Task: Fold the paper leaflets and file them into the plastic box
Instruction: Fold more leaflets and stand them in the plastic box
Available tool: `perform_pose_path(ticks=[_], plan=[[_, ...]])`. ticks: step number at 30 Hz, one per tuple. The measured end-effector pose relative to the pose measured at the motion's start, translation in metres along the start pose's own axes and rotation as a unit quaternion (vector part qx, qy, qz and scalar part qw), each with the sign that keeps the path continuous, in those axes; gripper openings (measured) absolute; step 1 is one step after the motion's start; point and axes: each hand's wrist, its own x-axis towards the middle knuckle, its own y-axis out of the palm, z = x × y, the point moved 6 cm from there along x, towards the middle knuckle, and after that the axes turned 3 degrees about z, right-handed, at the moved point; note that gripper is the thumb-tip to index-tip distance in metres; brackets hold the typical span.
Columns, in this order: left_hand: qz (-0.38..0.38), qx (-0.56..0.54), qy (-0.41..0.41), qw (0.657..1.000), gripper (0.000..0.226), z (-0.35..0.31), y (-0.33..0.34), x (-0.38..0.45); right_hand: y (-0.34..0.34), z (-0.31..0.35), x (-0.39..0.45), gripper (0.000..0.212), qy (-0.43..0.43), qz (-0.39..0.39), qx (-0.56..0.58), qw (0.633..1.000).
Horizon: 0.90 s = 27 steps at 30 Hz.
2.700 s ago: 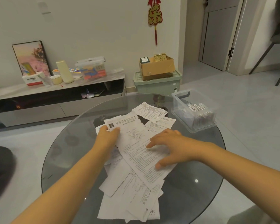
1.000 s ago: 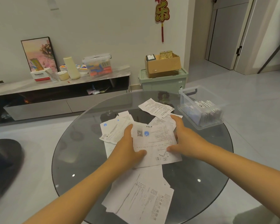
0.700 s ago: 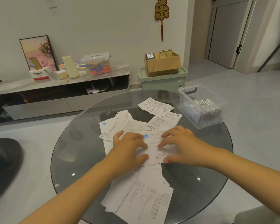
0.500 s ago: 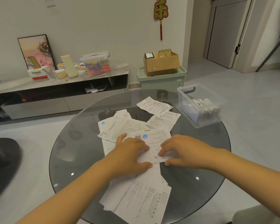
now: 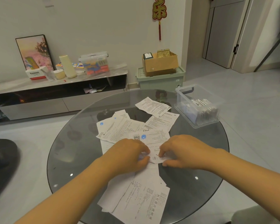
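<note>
On the round glass table (image 5: 74, 156), the left hand (image 5: 128, 152) and right hand (image 5: 183, 151) both pinch one leaflet (image 5: 153, 143) (near edge lifted), fingers curled.

Pale wall (image 5: 103, 21), grey tiled floor (image 5: 249, 94), low TV cabinet (image 5: 39, 101), round glass table (image 5: 71, 151).

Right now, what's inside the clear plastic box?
The plastic box holds a row of folded leaflets standing on edge. Its bottom under them is hidden, and the count is unreadable.
</note>
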Motion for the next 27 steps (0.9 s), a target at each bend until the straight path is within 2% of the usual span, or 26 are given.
perform_pose_path(ticks=[5,11,16,19,24,27], plan=[[0.014,-0.009,0.020,1.000,0.036,0.003,0.001,-0.003,0.002,0.003,0.002,0.027,-0.008,-0.014,-0.012,1.000],[0.020,-0.025,0.026,0.999,0.020,0.003,-0.002,-0.004,0.000,0.001,0.002,0.030,-0.003,-0.009,-0.003,1.000],[-0.009,-0.069,-0.022,0.997,0.017,0.010,-0.004,-0.002,0.002,-0.002,0.005,0.037,0.013,-0.005,-0.018,1.000],[-0.038,-0.120,-0.051,0.991,0.018,0.016,-0.007,-0.003,-0.002,-0.010,0.006,0.024,0.061,-0.026,0.034,0.997],[-0.054,-0.223,-0.098,0.968,0.013,0.026,-0.011,0.001,-0.010,-0.028,0.010,0.016,0.151,-0.040,0.149,0.976],[-0.085,-0.240,-0.126,0.959,0.017,0.036,-0.011,0.004,-0.012,-0.036,0.014,0.016,0.181,-0.056,0.197,0.962]])
